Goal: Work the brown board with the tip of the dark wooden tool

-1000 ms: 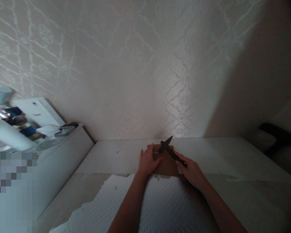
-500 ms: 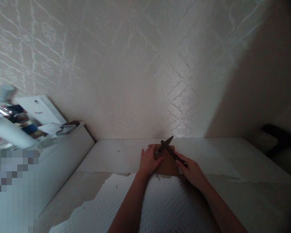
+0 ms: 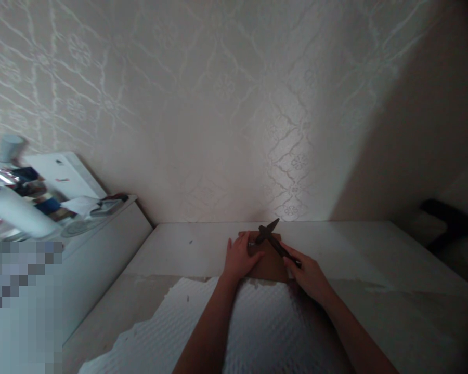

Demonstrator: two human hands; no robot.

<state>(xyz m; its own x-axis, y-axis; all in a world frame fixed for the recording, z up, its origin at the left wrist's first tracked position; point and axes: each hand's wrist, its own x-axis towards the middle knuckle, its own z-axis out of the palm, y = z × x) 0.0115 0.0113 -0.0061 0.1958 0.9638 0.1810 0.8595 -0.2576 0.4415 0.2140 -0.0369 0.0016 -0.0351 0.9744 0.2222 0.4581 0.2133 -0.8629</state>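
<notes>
My right hand (image 3: 306, 271) is closed round the handle of a dark hammer (image 3: 271, 240). One end of its head is pointed and slants up to the right; the other end is low over a brown board (image 3: 271, 265). My left hand (image 3: 239, 257) lies on the board's left side, thumb spread away from the fingers. Between those fingers and the hammer head is a small shiny spot, too small to name. Under the board's near edge, or just before it, lies a white textured sheet (image 3: 152, 335) with a ragged edge.
A patterned wall (image 3: 210, 130) rises behind the pale work surface (image 3: 347, 246). To the left stands a white cabinet (image 3: 113, 249) with a white box (image 3: 64, 174), a roll (image 3: 21, 213) and assorted items on top. A dark object (image 3: 452, 223) is at the right edge.
</notes>
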